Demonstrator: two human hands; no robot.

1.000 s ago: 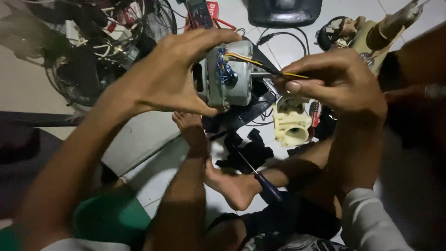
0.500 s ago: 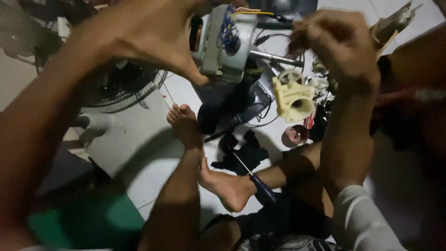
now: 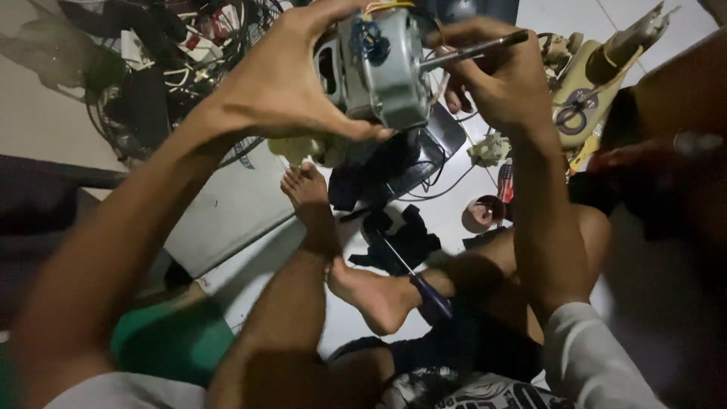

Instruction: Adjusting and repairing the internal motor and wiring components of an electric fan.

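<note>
My left hand grips a small grey electric motor with blue windings and yellow wires, holding it up in front of me. A steel shaft sticks out of the motor to the right. My right hand is closed around that shaft near its end. Below the hands my bare legs and feet stretch over the white tiled floor.
A blue-handled screwdriver lies by my foot. A wire fan guard and cables are piled at upper left, a cream fan housing at upper right. Black cloth pieces, a small round cup and a dark tray sit on the floor.
The view has swung, so the motor now sits higher and more central. The motor has turned in my left hand and my right hand has moved onto its shaft.
</note>
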